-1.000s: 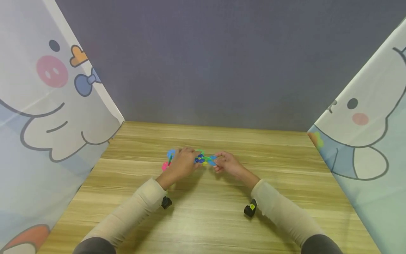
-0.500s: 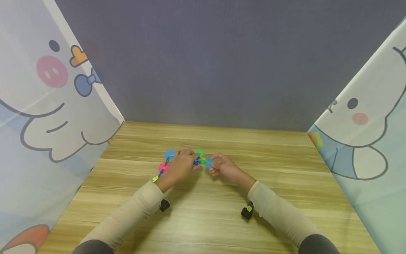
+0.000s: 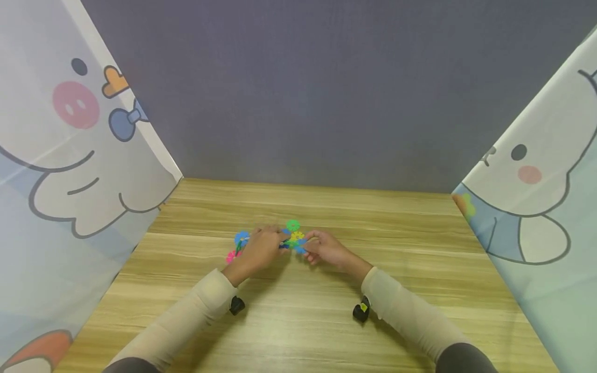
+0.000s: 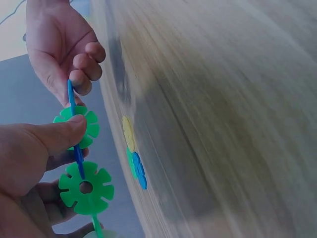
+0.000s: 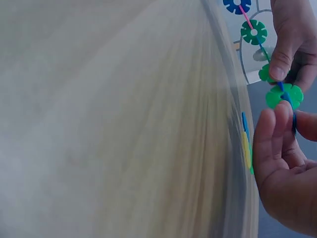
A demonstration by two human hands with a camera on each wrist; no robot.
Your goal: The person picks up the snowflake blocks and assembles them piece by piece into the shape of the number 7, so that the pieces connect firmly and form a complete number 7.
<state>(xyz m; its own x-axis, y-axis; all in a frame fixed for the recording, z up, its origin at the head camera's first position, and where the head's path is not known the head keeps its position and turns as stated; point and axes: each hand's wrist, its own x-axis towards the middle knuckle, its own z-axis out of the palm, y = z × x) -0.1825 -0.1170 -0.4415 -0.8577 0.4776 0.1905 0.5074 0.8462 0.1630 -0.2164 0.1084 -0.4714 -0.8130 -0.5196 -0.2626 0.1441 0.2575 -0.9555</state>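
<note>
A chain of slotted flower-shaped plastic discs runs between the hands. My left hand (image 3: pixel 263 251) pinches it between thumb and fingers, near a dark blue disc (image 4: pixel 78 157) set edge-on between two green discs. The lower green disc (image 4: pixel 104 192) shows whole in the left wrist view. My right hand (image 3: pixel 328 247) pinches a blue disc (image 5: pixel 294 121) at the chain's right end, slotted into a green disc (image 5: pixel 293 94). Left of my left hand, the chain continues with a light blue disc (image 3: pixel 241 238) and a pink disc (image 3: pixel 231 256). The left hand hides part of the chain.
Just beyond the hands, a loose green disc (image 3: pixel 293 225), a yellow disc (image 3: pixel 298 235) and a blue disc (image 3: pixel 286 231) lie close together on the wood-grain table (image 3: pixel 298 321). A grey panel (image 3: pixel 317 93) stands behind, with printed cloth walls on both sides.
Both hands have shifted left and slightly nearer the person, carrying the chain along. The loose discs behind them show more fully now. Both hands keep their pinch.
</note>
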